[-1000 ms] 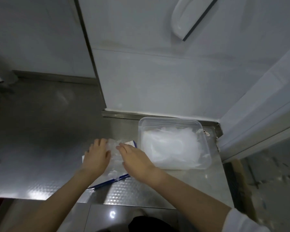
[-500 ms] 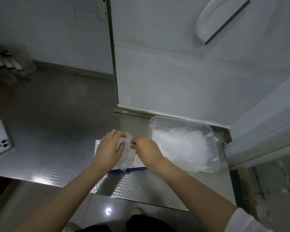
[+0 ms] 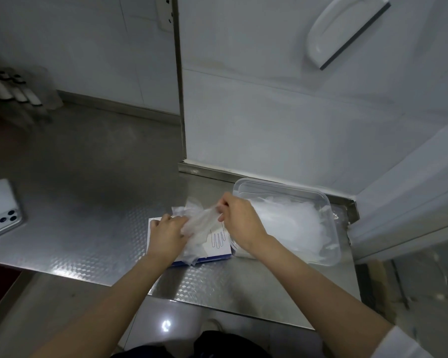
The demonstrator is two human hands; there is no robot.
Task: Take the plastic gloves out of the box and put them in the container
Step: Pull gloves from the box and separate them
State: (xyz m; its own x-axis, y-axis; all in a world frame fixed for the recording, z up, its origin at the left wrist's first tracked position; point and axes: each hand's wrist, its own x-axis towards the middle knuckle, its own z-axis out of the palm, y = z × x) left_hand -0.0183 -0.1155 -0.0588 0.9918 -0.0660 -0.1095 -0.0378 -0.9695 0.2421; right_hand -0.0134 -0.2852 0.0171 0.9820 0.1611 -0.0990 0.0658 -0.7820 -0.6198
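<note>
Above the box (image 3: 221, 248), pinched plastic gloves (image 3: 201, 220) in right hand (image 3: 241, 223), gripped their lower end with curled left hand (image 3: 167, 235), just beside the glove-filled container (image 3: 329, 202).

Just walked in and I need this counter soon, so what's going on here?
A person is working at a flat white-and-blue cardboard box on the steel counter. The right hand pinches a bunch of thin clear plastic gloves above the box, while the left hand grips the bunch's lower end. The clear rectangular plastic container just right of the box holds a heap of gloves; this bunch is not yet in it.
</note>
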